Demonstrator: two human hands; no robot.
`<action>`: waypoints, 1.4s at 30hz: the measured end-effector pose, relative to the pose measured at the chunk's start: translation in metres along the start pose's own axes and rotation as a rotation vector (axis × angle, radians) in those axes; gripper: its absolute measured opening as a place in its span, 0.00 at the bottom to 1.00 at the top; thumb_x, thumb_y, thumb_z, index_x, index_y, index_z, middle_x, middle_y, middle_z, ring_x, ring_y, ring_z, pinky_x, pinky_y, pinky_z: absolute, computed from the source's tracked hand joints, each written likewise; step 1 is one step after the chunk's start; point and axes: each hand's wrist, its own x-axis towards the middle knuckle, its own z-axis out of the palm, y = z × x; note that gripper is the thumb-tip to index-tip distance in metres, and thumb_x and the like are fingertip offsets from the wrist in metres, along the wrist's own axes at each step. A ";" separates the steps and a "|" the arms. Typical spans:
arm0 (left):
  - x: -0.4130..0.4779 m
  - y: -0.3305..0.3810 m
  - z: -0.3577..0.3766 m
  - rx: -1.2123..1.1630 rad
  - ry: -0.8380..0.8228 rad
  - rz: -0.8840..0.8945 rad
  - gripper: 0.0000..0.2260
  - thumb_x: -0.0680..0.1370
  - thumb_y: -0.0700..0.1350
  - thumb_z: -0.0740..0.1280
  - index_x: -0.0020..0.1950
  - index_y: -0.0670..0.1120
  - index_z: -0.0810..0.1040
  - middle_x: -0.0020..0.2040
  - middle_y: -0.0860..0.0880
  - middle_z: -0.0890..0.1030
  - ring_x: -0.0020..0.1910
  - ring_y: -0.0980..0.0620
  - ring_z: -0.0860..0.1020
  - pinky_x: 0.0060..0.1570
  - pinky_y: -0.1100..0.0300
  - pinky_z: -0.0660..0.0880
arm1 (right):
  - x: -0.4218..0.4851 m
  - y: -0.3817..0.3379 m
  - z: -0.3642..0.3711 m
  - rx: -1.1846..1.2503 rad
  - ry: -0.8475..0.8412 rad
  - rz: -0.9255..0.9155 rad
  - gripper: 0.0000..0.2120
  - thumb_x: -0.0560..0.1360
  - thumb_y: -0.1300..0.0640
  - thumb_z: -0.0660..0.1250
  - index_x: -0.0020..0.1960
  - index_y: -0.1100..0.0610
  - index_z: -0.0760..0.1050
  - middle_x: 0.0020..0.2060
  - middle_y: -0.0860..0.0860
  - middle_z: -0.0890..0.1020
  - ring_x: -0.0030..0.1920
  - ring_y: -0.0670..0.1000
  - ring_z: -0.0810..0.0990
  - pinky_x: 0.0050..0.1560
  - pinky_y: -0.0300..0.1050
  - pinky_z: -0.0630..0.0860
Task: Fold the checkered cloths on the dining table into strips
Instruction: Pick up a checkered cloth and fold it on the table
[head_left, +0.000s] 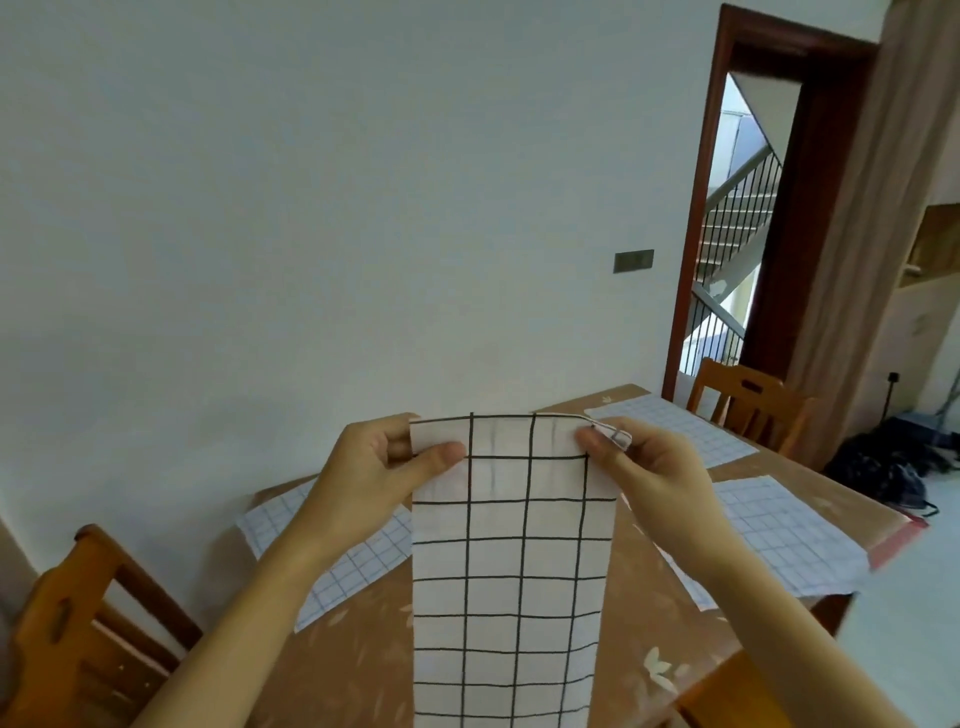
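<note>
A white cloth with a black check (511, 566), folded into a long narrow strip, hangs in the air above the brown dining table (363, 670). My left hand (379, 467) pinches its top left corner, thumb in front. At the top right corner my right hand (639, 467) pinches the layered edge. The strip runs down past the bottom of the view. Three more checkered cloths lie flat on the table: one at the left (353, 561), one at the right (779, 535), one at the far right corner (680, 426).
A wooden chair (78, 634) stands at the table's left side and another wooden chair (748, 402) at the far right. A plain wall is behind the table, an open doorway (737, 234) shows stairs, and a dark bag (893, 467) lies on the floor.
</note>
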 end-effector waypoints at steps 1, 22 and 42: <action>-0.001 0.000 -0.002 -0.035 0.002 -0.010 0.10 0.71 0.46 0.74 0.50 0.43 0.86 0.46 0.45 0.88 0.47 0.46 0.87 0.44 0.59 0.83 | 0.000 -0.001 -0.001 0.004 0.001 0.006 0.20 0.76 0.46 0.66 0.44 0.64 0.81 0.39 0.66 0.79 0.37 0.62 0.76 0.43 0.50 0.72; -0.013 0.007 -0.023 -0.110 0.044 -0.018 0.13 0.70 0.44 0.75 0.48 0.35 0.83 0.45 0.39 0.87 0.46 0.41 0.86 0.49 0.51 0.83 | 0.008 -0.019 -0.014 0.101 -0.286 0.072 0.16 0.75 0.48 0.69 0.62 0.46 0.79 0.38 0.62 0.80 0.43 0.57 0.82 0.49 0.47 0.81; -0.013 0.010 -0.048 0.032 0.041 -0.039 0.08 0.76 0.35 0.72 0.52 0.44 0.84 0.42 0.45 0.88 0.41 0.50 0.86 0.39 0.61 0.83 | 0.020 -0.024 0.000 -0.102 -0.272 -0.177 0.11 0.75 0.59 0.69 0.44 0.44 0.84 0.41 0.43 0.87 0.42 0.40 0.84 0.43 0.34 0.79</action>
